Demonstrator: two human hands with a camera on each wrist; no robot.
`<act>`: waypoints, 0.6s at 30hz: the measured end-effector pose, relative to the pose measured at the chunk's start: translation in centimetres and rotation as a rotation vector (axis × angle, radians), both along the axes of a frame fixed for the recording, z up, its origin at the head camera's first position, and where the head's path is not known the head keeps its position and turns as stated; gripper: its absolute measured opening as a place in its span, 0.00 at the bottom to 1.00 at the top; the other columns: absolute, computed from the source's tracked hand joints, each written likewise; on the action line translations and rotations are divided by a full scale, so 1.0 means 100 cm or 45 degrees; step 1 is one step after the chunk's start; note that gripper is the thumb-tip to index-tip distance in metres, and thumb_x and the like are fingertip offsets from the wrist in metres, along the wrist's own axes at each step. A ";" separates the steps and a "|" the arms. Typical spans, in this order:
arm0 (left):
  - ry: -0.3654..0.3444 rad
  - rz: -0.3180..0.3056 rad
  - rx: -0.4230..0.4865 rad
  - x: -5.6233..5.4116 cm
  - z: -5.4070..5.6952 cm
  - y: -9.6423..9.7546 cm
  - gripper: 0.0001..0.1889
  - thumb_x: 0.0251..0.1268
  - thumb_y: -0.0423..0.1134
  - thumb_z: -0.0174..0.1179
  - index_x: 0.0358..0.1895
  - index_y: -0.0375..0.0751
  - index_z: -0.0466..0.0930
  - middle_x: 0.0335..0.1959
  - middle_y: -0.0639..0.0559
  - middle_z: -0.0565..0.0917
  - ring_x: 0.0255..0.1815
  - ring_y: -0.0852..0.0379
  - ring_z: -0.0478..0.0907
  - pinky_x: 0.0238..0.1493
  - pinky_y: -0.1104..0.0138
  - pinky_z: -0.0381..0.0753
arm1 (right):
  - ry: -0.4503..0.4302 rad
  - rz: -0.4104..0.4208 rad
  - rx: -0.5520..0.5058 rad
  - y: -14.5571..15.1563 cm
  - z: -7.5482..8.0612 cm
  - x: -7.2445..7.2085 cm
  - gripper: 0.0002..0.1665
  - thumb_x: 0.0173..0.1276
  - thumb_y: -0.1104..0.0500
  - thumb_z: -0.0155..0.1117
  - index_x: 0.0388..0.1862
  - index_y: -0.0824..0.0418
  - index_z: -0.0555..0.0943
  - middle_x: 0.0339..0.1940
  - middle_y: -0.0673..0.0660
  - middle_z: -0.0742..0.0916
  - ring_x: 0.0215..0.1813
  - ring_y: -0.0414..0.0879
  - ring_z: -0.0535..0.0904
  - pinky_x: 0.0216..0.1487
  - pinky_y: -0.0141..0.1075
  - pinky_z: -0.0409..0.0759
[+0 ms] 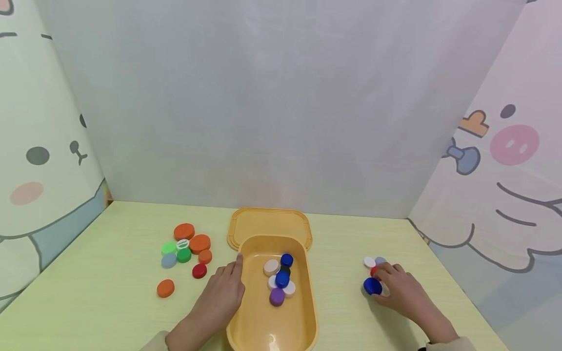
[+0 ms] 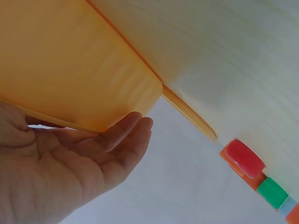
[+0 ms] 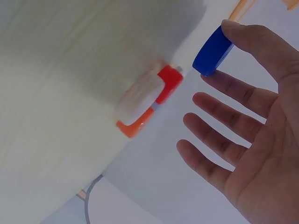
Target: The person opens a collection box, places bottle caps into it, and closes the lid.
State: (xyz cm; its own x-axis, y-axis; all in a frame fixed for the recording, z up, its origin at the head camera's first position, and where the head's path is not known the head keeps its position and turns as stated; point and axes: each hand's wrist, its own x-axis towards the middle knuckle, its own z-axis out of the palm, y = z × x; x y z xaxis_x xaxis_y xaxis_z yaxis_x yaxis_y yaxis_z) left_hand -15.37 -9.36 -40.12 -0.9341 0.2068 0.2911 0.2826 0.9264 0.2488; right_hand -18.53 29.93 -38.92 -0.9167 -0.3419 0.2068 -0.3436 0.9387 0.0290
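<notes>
My left hand (image 1: 220, 296) holds the left rim of an orange plastic box (image 1: 311, 302); in the left wrist view, its fingers lie along the outer wall. Inside the box are several bottle caps, among them a purple cap (image 1: 277, 297), blue ones, white ones and a dark one. On the right, my right hand (image 1: 400, 288) pinches a blue bottle cap (image 3: 212, 52) between thumb and index finger, the other fingers spread apart. Just beyond it lie a red cap (image 3: 170, 83), a white cap (image 1: 369, 263) and a light blue cap (image 1: 380, 261), partly covered by the hand.
Left of the box lie several caps: orange ones (image 1: 184, 231), a dark red one (image 1: 199, 271), green ones (image 1: 184, 255) and a light blue one (image 1: 169, 260). An orange lid (image 1: 270, 222) lies flat behind the box. A grey-white curtain (image 1: 263, 122) hangs along the table's back edge.
</notes>
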 end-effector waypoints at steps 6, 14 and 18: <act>0.003 -0.002 -0.002 0.000 0.000 -0.001 0.27 0.60 0.36 0.51 0.64 0.28 0.62 0.51 0.40 0.77 0.49 0.45 0.74 0.50 0.56 0.75 | 0.073 0.082 0.004 -0.017 0.009 -0.002 0.21 0.41 0.50 0.75 0.33 0.55 0.78 0.45 0.54 0.80 0.42 0.48 0.73 0.30 0.37 0.70; 0.002 0.002 0.002 -0.001 0.000 0.000 0.27 0.60 0.36 0.51 0.63 0.29 0.62 0.51 0.40 0.77 0.49 0.45 0.74 0.51 0.56 0.75 | 0.123 0.191 0.051 -0.046 0.021 -0.007 0.22 0.43 0.48 0.74 0.35 0.56 0.79 0.44 0.53 0.81 0.44 0.49 0.74 0.33 0.39 0.74; -0.005 0.000 0.007 -0.001 0.000 0.000 0.27 0.60 0.36 0.51 0.64 0.29 0.62 0.51 0.40 0.77 0.49 0.45 0.74 0.51 0.56 0.75 | 0.184 0.256 0.075 -0.060 0.026 -0.010 0.23 0.44 0.47 0.73 0.36 0.56 0.78 0.44 0.53 0.81 0.43 0.47 0.75 0.32 0.37 0.74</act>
State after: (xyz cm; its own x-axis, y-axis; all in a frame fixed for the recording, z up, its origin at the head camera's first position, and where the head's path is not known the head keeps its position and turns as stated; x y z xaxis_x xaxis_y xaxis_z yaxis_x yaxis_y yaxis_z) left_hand -15.43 -9.40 -40.14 -0.9352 0.2048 0.2888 0.2814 0.9251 0.2550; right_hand -19.49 23.97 -36.33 -0.7914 -0.5297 0.3052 -0.5114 0.8471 0.1443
